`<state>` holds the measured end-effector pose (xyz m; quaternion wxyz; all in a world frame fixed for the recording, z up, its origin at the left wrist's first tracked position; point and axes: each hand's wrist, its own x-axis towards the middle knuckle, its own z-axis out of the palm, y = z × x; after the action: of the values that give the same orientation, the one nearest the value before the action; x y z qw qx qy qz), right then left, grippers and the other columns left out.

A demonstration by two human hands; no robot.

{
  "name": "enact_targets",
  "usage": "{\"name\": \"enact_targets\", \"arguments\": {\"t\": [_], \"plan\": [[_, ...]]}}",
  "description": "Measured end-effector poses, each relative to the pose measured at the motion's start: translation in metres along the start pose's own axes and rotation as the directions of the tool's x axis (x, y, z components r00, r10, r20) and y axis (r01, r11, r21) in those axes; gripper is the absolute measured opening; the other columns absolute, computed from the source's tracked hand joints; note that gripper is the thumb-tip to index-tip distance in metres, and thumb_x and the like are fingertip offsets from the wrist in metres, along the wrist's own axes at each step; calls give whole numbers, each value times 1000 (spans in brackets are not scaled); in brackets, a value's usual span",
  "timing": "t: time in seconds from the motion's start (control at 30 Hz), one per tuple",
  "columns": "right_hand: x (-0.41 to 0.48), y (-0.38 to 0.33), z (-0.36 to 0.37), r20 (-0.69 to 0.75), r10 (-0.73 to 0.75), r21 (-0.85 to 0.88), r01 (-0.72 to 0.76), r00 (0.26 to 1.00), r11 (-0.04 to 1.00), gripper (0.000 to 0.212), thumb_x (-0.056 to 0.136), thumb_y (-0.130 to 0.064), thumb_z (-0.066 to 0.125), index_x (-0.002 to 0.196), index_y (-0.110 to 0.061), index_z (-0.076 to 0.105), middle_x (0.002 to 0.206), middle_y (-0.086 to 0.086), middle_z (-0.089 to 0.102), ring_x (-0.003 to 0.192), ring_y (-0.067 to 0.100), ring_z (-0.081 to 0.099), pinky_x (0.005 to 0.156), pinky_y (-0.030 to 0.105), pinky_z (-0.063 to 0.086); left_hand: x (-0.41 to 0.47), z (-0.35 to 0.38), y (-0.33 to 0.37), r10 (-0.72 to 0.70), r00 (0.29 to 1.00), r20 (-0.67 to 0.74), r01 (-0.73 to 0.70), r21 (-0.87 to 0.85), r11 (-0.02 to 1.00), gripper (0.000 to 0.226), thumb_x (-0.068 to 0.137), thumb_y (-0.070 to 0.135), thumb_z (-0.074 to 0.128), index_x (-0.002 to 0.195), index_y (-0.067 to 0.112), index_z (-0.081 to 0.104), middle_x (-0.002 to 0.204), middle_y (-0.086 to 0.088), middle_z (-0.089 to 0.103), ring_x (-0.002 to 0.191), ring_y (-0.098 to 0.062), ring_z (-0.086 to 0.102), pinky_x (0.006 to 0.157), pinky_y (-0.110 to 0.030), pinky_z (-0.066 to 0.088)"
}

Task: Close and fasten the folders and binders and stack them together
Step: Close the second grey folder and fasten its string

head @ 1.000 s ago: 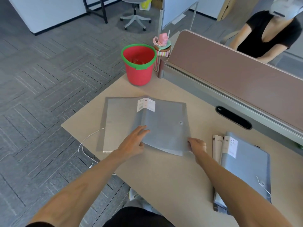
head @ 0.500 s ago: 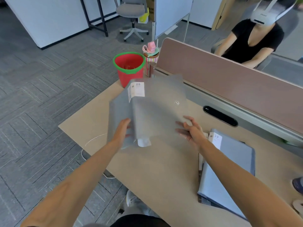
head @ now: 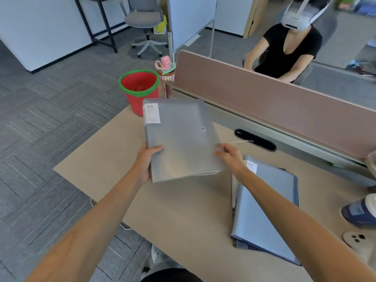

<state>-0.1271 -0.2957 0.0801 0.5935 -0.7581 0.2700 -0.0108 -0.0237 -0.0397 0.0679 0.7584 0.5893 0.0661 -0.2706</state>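
The left hand (head: 147, 159) gripped the closed folder (head: 181, 139) above the desk's (head: 183, 216) left half; the right hand (head: 231, 157) pinched its string (head: 242, 141). A slipped string could leave it unfastened.

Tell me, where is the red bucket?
The red plastic bucket with a green rim stands at the desk's far left corner, beside the pink-lidded striped cup.
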Motion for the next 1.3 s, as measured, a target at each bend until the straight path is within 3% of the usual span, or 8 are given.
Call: {"name": "enact_targets", "arguments": {"t": [0.2,0.3,0.57,0.73,0.87,0.97,1.13,1.3], "plan": [[3,37,17,228,220,302,-283,949,910,43,84,-13,58,125,-26,57,79,2,52,62,13,44,58,24,40,2,-37,-34,-201,979,30,201,12,980,44,75,6,67,117,16,59,107,-14,69,88,-29,69,76,-42,56],[15,46,37,142,273,297,-305,951,905,33,87,-8,61,119,-11,55,73,1,55,46,6,45,42,16,42,12,-62,-43,-269,963,9,268,45,962,51,76,5,67,125,12,56,113,-17,68,96,-36,67,80,-47,56],[49,60,88,10,370,-92,-367,929,926,18,85,7,48,77,-6,57,82,12,69,57,18,67,58,28,55,45,-119,-54,-223,964,-147,263,377,888,42,80,9,75,115,10,51,108,-8,66,91,-26,66,75,-38,54],[58,69,103,-44,320,-287,-319,946,903,17,82,2,55,77,-10,65,74,9,73,53,15,67,49,21,50,67,-149,-60,141,977,-157,91,917,389,61,72,14,71,129,5,49,129,-18,51,120,-38,48,94,-48,46],[66,66,106,18,255,-637,-185,967,748,26,83,-7,51,67,-20,66,78,8,76,68,22,72,69,29,57,83,-134,-61,240,946,216,-221,975,-8,61,75,8,67,134,4,53,148,-21,42,137,-38,41,109,-47,37],[66,50,105,200,396,-839,-52,896,542,22,89,-11,48,84,-8,69,72,1,75,58,12,70,69,26,56,94,-115,-66,-29,948,316,-317,944,-92,65,89,29,60,148,18,36,163,-8,16,151,-25,13,119,-50,14],[69,25,118,418,433,-452,-230,799,862,24,92,-13,58,98,9,66,71,5,66,59,14,58,55,17,51,108,-116,-80,-158,932,326,-350,924,-156,80,90,56,54,155,31,15,165,-3,-7,152,-24,-6,120,-50,-2],[78,25,149,472,351,-367,-181,809,912,11,90,-14,60,88,-9,70,82,3,71,67,10,64,61,16,52,107,-117,-79,-131,931,339,-357,923,-147,80,89,56,54,155,32,16,165,-1,-4,152,-22,-6,121,-46,-4]]}}
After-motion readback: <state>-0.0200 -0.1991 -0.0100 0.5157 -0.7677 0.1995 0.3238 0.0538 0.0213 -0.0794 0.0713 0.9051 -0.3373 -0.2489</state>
